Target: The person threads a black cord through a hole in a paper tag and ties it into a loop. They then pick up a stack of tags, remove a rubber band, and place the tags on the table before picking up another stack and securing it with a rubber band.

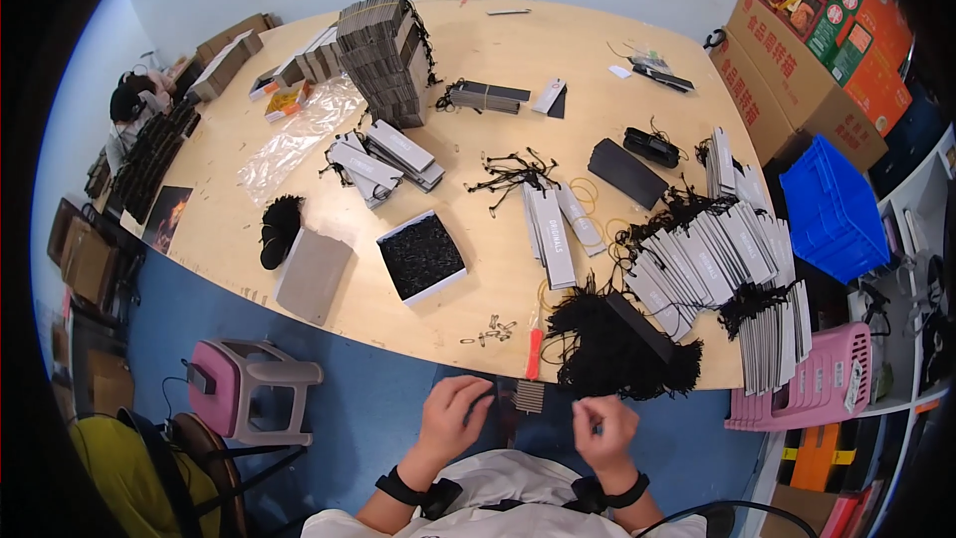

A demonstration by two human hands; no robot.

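Observation:
My left hand (pixel 456 420) is held in front of the table's near edge, its fingers curled toward the thumb. Level with it, my right hand (pixel 605 431) has its fingertips drawn together. Whatever either hand may pinch is too small or dark to make out. Between them, at the table edge, is a small ribbed grey-brown block (pixel 529 397), below a red-handled tool (pixel 535 354). A heap of black cords (pixel 617 359) lies just beyond my right hand. Several small metal pieces (pixel 488 331) are scattered on the tabletop beyond my left hand.
On the wooden table (pixel 398 331) stand an open box of black bits (pixel 422 257), a grey board (pixel 314 276), fanned grey tags (pixel 702 264) and a tall tag stack (pixel 378 60). A blue crate (pixel 835 209) and pink basket (pixel 807 384) are right; a stool (pixel 249 389) is left.

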